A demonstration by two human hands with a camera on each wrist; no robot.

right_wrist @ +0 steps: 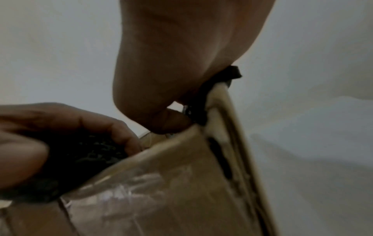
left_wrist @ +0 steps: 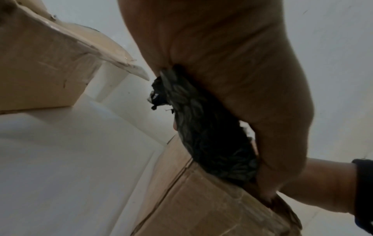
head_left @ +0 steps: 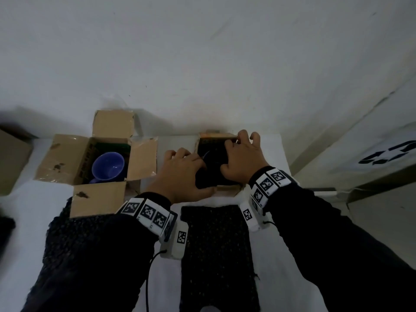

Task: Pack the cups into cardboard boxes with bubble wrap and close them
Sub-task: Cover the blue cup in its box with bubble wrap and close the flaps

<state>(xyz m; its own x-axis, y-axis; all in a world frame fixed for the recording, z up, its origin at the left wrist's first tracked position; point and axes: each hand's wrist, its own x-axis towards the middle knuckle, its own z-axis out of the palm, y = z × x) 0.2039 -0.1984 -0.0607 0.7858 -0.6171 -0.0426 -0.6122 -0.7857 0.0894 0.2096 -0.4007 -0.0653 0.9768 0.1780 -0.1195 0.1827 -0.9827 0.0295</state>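
Observation:
An open cardboard box (head_left: 227, 190) stands at the table's far middle, stuffed with black bubble wrap (head_left: 213, 154). My left hand (head_left: 180, 174) grips the wrap at the box's left side, thumb along the near edge. My right hand (head_left: 244, 154) curls over the far right corner and pinches the wrap (right_wrist: 232, 73) against the box wall (right_wrist: 222, 111). In the left wrist view the wrap (left_wrist: 212, 143) bulges from under my palm above the box (left_wrist: 201, 204). Whether a cup lies inside is hidden. A second open box (head_left: 67, 158) on the left holds a blue cup (head_left: 108, 166).
A loose sheet of black bubble wrap (head_left: 216, 248) lies on the white table (head_left: 29, 221) between my forearms. Another brown box (head_left: 13, 158) sits at the far left edge. The white wall rises right behind both boxes. The table ends just right of the packed box.

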